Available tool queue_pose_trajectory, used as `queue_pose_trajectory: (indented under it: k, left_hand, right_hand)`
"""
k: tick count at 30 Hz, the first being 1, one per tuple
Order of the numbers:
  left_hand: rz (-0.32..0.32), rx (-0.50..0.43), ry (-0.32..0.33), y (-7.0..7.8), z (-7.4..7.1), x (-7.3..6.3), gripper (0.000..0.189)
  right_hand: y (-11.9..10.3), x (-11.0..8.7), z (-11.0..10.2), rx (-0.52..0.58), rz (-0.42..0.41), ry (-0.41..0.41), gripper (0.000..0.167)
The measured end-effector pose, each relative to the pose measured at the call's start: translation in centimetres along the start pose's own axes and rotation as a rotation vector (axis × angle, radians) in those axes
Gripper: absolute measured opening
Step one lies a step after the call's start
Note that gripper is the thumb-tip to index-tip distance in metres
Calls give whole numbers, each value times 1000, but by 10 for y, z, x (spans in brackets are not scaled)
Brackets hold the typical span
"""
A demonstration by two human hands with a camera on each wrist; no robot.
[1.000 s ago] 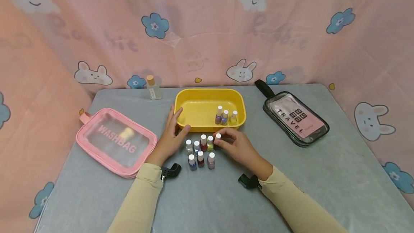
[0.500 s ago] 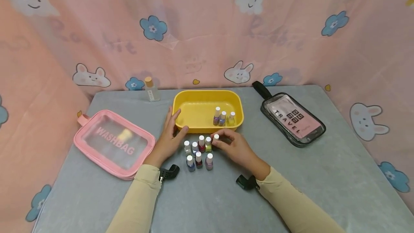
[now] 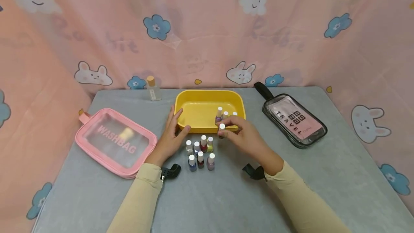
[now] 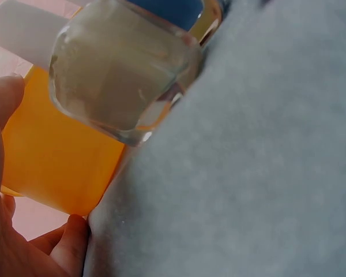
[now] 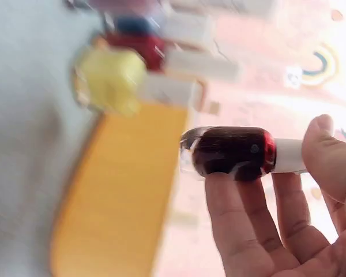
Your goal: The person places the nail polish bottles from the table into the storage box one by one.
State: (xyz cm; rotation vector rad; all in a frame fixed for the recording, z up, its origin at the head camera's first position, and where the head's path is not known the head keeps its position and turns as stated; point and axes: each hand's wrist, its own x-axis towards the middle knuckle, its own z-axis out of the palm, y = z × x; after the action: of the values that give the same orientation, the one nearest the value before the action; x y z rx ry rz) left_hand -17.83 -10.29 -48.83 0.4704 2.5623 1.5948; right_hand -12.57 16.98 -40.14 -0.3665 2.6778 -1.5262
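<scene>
My right hand (image 3: 247, 139) pinches a dark red nail polish bottle (image 5: 230, 153) with a white cap, thumb on the cap and fingers along the glass. It is raised just in front of the yellow tray (image 3: 194, 129). With fairly straight fingers, my left hand (image 3: 169, 136) touches the tray's front left corner, thumb against the front wall. Several nail polish bottles stand between the hands, among them a yellow one (image 3: 210, 145), a clear one (image 3: 189, 148) and a blue one (image 3: 192, 164). Inside the tray, a purple bottle (image 3: 218, 116) and two others are partly hidden by my right hand.
A pink wash bag (image 3: 116, 143) lies on the left, and a black-edged clear travel bag (image 3: 295, 119) on the right. Behind the tray's left end stands a glass bottle with a wooden-looking cap (image 3: 153, 89). A pink patterned curtain (image 3: 200, 46) hangs along the table's back edge.
My right hand has lifted the dark red bottle from the right end of the back row and moved it up and slightly right, toward the tray. My left hand has stayed at the tray.
</scene>
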Motion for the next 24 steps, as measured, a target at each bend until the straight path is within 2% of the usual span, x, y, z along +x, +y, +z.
queue_pose_trajectory:
  k: [3, 7, 10, 14, 16, 21, 24]
  left_hand:
    - [0, -6, -1, -1, 0, 1, 75]
    - [2, -7, 3, -1, 0, 1, 75]
    - [3, -6, 2, -1, 0, 1, 75]
    - [2, -13, -5, -2, 2, 0, 74]
    - [1, -17, -5, -2, 2, 0, 74]
    - [-7, -6, 0, -2, 2, 0, 74]
    - [-10, -2, 6, -2, 1, 0, 74]
  right_hand:
    - [-6, 19, -13, 47, -40, 46, 18]
    - [-6, 48, -22, 164, -104, 94, 20]
    - [0, 66, -22, 173, -70, 104, 24]
    - [12, 79, -18, 110, -9, 66, 22]
    - [18, 83, -15, 89, -4, 33, 18]
    - [27, 86, -10, -15, 57, -9, 16]
    - [29, 87, -8, -26, 86, -36, 17]
